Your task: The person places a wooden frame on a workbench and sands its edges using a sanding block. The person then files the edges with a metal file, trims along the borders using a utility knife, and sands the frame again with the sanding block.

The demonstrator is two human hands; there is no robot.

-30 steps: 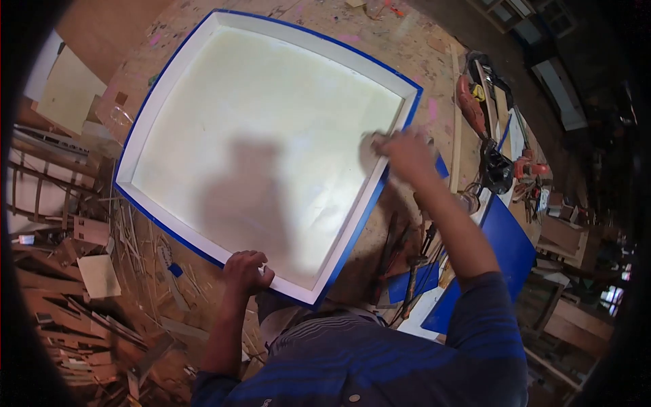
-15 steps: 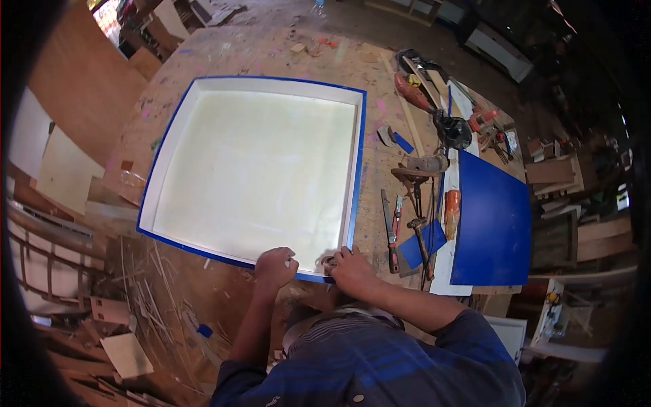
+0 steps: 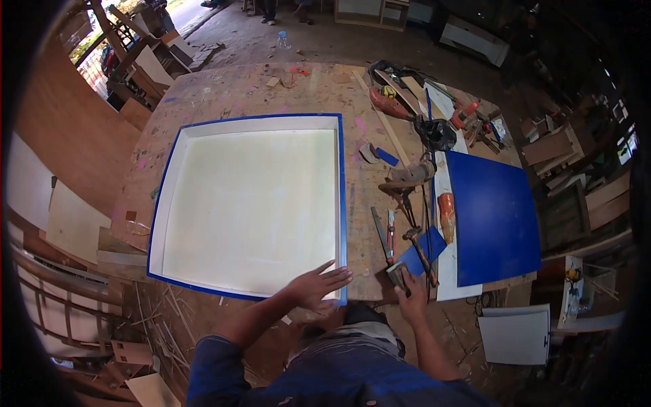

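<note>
While on block (image 3: 397, 273) (hammer (image 3: 421, 251) alongside), right hand (image 3: 412, 296)

a shallow, blue-edged white box (image 3: 251, 203) lies open side up on the worktable (image 3: 220, 98).

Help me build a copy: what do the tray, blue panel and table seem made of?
Tray: probably painted or laminated board; smooth, pale inside, blue-edged, core hidden.
Blue panel: likely laminated or painted board; flat, even colour, soft sheen.
Table: apparently wood, perhaps plywood; brown, dull surface with paint-like spots.
</note>
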